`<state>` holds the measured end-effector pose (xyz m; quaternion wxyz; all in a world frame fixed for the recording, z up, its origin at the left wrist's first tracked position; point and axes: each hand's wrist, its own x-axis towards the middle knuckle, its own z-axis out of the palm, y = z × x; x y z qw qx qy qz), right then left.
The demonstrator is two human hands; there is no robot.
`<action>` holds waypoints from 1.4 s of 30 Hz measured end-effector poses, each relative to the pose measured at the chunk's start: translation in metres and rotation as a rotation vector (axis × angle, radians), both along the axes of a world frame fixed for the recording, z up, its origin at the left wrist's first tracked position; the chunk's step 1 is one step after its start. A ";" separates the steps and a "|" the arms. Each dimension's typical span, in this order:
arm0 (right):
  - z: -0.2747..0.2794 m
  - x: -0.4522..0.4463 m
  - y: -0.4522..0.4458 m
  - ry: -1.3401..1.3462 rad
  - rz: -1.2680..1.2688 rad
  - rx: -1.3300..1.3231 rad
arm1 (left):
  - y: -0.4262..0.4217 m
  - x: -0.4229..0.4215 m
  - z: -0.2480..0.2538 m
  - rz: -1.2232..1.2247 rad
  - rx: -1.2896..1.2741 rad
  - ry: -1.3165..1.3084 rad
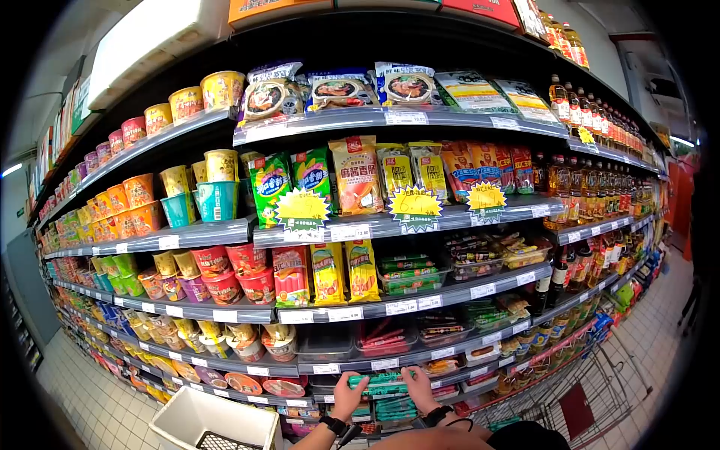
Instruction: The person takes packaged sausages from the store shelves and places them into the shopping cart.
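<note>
Low in the middle of the view, my left hand [348,396] and my right hand [418,390] grip the two ends of a bundle of green-wrapped snack sticks [379,385]. The bundle lies roughly level in front of a lower shelf. Just below it are more green-wrapped sticks [396,409], partly hidden by my right wrist. A clear plastic tray [325,348] sits on the shelf above my left hand. Beside it, another clear tray with red-wrapped sticks [384,339] stands above the bundle. Both my wrists carry black bands.
A white foam box [174,426] with a black crate inside stands at lower left. At lower right is a metal shopping cart [576,409]. Tiered shelves hold cup noodles [222,286], bagged sausages [357,176] and bottles [592,180]. A person stands at the far right edge.
</note>
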<state>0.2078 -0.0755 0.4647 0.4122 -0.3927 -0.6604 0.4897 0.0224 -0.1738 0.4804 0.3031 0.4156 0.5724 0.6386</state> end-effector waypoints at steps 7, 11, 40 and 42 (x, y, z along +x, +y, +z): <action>0.001 -0.004 0.004 0.118 -0.022 0.073 | -0.008 0.010 0.008 0.068 0.035 -0.155; 0.018 -0.003 -0.009 0.138 -0.047 0.132 | -0.005 0.005 -0.004 0.092 0.083 -0.273; 0.022 0.023 -0.018 0.232 -0.151 0.058 | -0.018 0.044 0.009 0.030 0.024 -0.419; 0.021 0.023 -0.019 0.226 -0.150 0.040 | -0.017 0.044 0.007 0.042 0.017 -0.399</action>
